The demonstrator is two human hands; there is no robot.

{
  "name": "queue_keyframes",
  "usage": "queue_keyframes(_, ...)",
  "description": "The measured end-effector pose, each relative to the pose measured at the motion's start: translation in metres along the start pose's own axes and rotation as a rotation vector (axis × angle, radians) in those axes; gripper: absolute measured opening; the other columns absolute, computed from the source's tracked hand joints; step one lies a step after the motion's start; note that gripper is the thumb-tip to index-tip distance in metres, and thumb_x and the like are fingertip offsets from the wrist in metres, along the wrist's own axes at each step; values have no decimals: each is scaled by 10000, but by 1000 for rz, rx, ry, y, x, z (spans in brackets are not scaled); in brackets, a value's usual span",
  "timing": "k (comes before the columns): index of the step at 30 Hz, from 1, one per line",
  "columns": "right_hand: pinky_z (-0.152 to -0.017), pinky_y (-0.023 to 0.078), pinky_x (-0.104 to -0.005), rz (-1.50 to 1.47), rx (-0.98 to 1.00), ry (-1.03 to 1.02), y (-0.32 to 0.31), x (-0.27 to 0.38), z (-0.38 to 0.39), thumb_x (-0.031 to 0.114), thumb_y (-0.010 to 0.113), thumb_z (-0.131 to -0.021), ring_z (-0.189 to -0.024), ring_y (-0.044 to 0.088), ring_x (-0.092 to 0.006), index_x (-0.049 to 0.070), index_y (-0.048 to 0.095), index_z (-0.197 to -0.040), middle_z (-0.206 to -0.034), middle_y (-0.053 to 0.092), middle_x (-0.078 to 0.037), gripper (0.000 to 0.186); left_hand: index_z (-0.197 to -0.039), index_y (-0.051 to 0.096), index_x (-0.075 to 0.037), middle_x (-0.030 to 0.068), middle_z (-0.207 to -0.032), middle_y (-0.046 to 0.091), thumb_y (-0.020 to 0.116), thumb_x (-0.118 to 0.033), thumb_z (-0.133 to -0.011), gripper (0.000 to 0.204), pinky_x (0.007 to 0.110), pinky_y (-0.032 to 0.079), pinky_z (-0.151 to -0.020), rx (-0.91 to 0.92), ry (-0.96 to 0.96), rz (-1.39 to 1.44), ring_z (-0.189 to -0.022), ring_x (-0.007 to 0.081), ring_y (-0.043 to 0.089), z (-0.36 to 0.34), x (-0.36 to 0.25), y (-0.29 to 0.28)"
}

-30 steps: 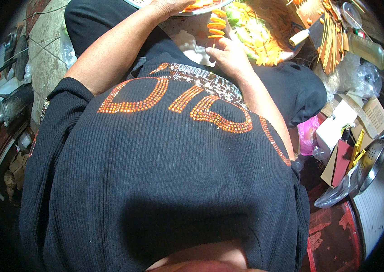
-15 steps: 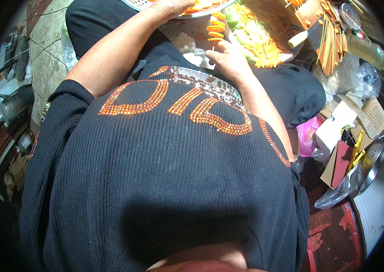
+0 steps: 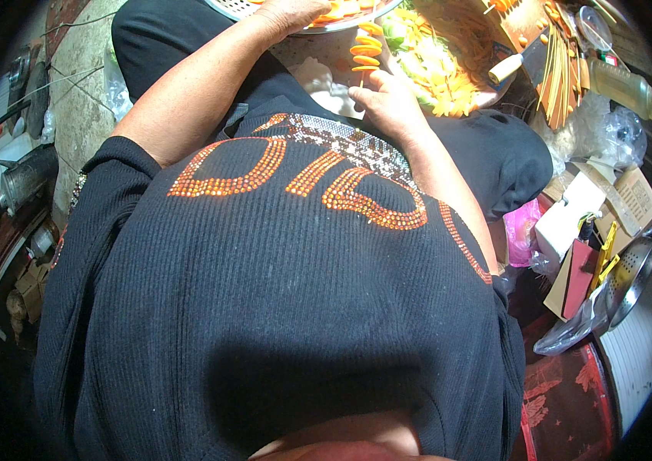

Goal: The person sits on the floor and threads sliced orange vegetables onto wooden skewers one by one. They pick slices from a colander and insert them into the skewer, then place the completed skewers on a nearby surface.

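Note:
My right hand (image 3: 390, 101) is closed on the lower end of a thin skewer threaded with several orange slices, carrot by their look. The carrot skewer (image 3: 367, 50) stands roughly upright, its slices spaced apart. Over a round perforated colander (image 3: 227, 9) at the top edge is my left hand (image 3: 289, 14), its fingers drawn together close to more orange slices (image 3: 345, 9). The frame's edge cuts off part of that hand, so whatever it pinches is hidden.
Shredded orange and pale green vegetables (image 3: 434, 69) lie right of my right hand. Beyond them are a knife with a wooden handle (image 3: 505, 67), a bundle of thin sticks (image 3: 557, 81) and a clear bottle (image 3: 624, 88). A metal strainer (image 3: 633, 280) leans at the far right.
Almost nothing differs. The skewer and my right hand have shifted very slightly; my left hand stays over the colander.

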State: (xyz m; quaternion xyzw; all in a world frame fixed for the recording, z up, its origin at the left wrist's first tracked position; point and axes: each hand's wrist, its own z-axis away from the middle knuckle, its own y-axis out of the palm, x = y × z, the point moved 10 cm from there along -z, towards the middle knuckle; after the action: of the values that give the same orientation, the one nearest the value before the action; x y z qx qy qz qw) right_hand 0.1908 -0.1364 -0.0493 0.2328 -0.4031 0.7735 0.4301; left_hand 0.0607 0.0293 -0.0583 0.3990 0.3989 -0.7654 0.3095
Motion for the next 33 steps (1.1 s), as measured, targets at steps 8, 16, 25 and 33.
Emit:
queue_keyframes(8, -750, 504, -347, -18, 2, 29, -4, 9, 5, 307, 630, -764, -782, 662, -245, 4, 645, -904, -802, 677, -139, 333, -901, 665, 0, 87, -778, 646, 646, -115, -769, 176, 305, 509, -569, -5, -8, 29, -677, 167, 601, -6, 11, 3)
queue_keyframes(16, -746, 504, -355, 37, -11, -9, -5, 10, 4, 301, 628, -759, -787, 660, -257, 3, 642, -897, -802, 675, -147, 328, -908, 659, -4, 86, -781, 639, 642, -109, -772, 173, 301, 511, -556, 18, -20, 91, -661, 170, 600, -9, 19, 6)
queue_keyframes(25, -757, 502, -352, 14, -18, -6, -7, 13, 6, 301, 631, -762, -802, 659, -248, 12, 648, -926, -827, 677, -143, 333, -903, 665, 6, 92, -772, 651, 635, -129, -768, 193, 308, 515, -579, -11, -49, 78, -665, 170, 602, -3, 11, 2)
queue_keyframes(33, -753, 504, -343, -2, -2, 26, -6, 10, 7, 292, 632, -766, -798, 661, -232, 18, 646, -957, -828, 679, -134, 335, -906, 675, 2, 94, -790, 665, 637, -124, -755, 200, 304, 511, -623, -31, 27, -35, -685, 164, 609, -6, 9, 1)
